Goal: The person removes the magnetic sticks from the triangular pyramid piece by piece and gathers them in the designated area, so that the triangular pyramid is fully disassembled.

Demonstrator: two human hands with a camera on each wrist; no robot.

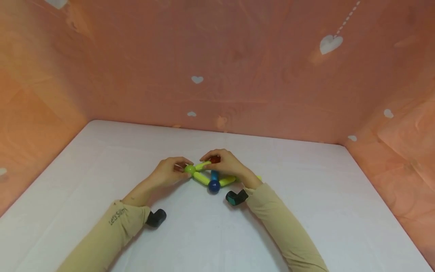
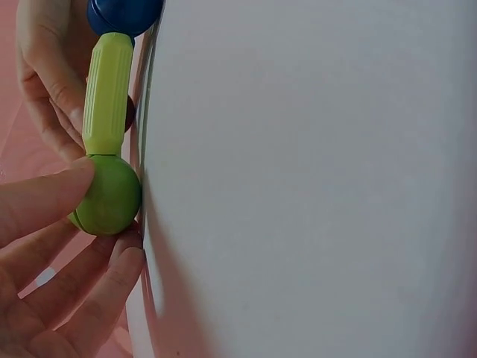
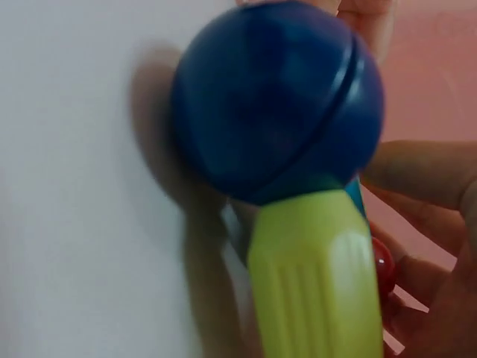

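Observation:
In the head view, rods and balls form a joined toy frame on the table. My left hand (image 1: 165,173) pinches a green ball (image 2: 110,195) at the frame's left corner, thumb on one side and fingers on the other. From that ball one yellow-green rod (image 1: 201,178) runs to a dark blue ball (image 1: 214,186), and a second yellow-green rod (image 1: 204,165) slants toward the red ball (image 1: 215,159). My right hand (image 1: 230,165) grips around the red ball, partly covering it. A blue rod (image 1: 214,175) lies between the red and blue balls. Another yellow-green rod (image 3: 317,276) leaves the blue ball rightward, its far end behind my right wrist.
A white-covered table (image 1: 289,162) lies under the toy. Pink-orange cloth (image 1: 258,75) with white hearts surrounds its back and sides. Black wrist devices (image 1: 156,218) hang beneath both sleeves, the right device (image 1: 236,197) close to the blue ball.

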